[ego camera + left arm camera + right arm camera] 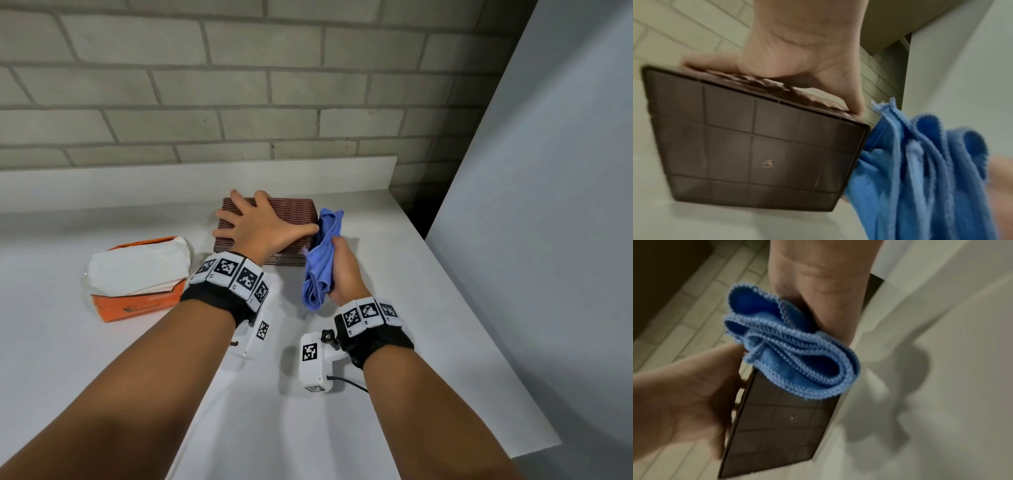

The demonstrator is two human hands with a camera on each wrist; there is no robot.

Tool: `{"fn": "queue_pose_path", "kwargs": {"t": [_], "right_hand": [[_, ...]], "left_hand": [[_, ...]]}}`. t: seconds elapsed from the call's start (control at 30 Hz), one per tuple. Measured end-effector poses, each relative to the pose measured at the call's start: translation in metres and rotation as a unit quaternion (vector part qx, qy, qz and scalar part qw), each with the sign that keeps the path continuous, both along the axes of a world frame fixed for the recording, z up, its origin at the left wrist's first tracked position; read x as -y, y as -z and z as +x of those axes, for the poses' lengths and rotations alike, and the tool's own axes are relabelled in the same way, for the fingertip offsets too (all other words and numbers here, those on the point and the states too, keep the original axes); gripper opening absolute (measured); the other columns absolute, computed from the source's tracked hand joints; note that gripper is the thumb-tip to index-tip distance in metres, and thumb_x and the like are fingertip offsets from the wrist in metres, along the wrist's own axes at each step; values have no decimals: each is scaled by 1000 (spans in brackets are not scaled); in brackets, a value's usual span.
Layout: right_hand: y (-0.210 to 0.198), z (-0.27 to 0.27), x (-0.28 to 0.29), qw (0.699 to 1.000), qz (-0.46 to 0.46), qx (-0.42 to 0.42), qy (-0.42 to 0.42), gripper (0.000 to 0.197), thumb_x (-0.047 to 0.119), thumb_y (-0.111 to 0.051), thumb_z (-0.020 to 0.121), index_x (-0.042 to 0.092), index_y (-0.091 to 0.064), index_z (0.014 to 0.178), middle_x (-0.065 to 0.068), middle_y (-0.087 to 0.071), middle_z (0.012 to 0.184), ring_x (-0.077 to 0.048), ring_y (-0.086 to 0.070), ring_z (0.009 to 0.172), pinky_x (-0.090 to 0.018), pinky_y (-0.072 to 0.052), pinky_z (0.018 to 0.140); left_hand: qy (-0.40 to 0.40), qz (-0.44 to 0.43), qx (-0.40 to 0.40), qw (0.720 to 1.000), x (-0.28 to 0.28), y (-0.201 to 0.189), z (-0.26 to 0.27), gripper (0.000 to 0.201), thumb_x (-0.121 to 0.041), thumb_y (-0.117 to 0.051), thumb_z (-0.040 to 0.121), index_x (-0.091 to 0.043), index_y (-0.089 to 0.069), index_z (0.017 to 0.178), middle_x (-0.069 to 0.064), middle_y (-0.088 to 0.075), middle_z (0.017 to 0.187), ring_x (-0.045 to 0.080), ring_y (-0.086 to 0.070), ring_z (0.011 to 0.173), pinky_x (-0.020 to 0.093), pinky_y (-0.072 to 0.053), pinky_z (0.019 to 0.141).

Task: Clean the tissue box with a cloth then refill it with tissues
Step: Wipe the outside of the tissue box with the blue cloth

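A brown tissue box (294,212) with a woven-pattern face stands tipped on the white table (394,274), its gridded underside (756,146) turned toward me. My left hand (260,226) spreads over its upper face, fingertips curled over the far edge and thumb stretched to the right end, holding it. My right hand (346,270) grips a bunched blue cloth (322,260) and presses it against the box's right end. In the right wrist view the cloth's folds (793,350) lie over the corner of the box (781,426).
An opened orange tissue pack (137,274) with white tissues showing lies left of the box. A brick wall (239,85) rises behind the table's raised back ledge. A tall white panel (548,205) stands to the right, past the table's right edge.
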State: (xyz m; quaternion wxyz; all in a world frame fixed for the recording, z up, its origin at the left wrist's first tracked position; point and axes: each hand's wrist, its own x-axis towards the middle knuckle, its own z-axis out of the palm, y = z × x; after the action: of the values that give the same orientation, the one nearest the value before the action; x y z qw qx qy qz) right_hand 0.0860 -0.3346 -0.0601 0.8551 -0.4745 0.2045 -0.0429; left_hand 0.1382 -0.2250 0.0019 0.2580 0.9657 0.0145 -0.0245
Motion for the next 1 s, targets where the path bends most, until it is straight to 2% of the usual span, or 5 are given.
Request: {"fn": "queue_pose_path", "kwargs": {"t": [0.1, 0.2, 0.73, 0.9, 1.0], "right_hand": [[-8, 5, -5, 979, -197, 57, -8, 43, 23, -29, 101, 16, -41, 142, -11, -56, 134, -23, -57, 118, -36, -46, 103], [-23, 7, -7, 905, -418, 67, -23, 50, 23, -26, 103, 22, -16, 153, -2, -16, 161, -20, -12, 149, -36, -13, 122], [-48, 7, -53, 615, -784, 51, -67, 56, 28, -24, 102, 14, -6, 153, -6, 1, 163, -24, 8, 150, -38, 7, 120], [-57, 14, -54, 562, -813, 99, -112, 55, 30, -25, 102, 20, -9, 154, 0, -1, 163, -21, 6, 151, -40, 3, 121], [-61, 24, -38, 611, -783, 39, -110, 56, 31, -22, 102, 21, -3, 154, 0, 4, 163, -22, 8, 150, -43, 0, 121]], "left_hand": [[-5, -96, 1, 995, -13, 1, 5, 117, -82, -62, 40, -26, -28, 136, 8, -15, 149, 41, -21, 135, 60, -25, 108], [-8, -238, 2, 971, -27, 8, 11, 115, -77, -62, 39, -23, -31, 135, 6, -24, 141, 31, -33, 130, 47, -33, 110], [58, -538, -90, 836, -68, 51, 17, 81, -59, -58, 54, -31, -43, 128, 11, -41, 143, 22, -53, 115, 24, -47, 66], [68, -559, -84, 822, -74, 61, 21, 80, -58, -59, 61, -27, -45, 134, 10, -54, 134, 25, -57, 110, 31, -49, 70], [84, -559, -63, 822, -70, 56, 22, 84, -54, -58, 55, -24, -42, 131, -1, -56, 121, 17, -56, 103, 28, -47, 74]]}}
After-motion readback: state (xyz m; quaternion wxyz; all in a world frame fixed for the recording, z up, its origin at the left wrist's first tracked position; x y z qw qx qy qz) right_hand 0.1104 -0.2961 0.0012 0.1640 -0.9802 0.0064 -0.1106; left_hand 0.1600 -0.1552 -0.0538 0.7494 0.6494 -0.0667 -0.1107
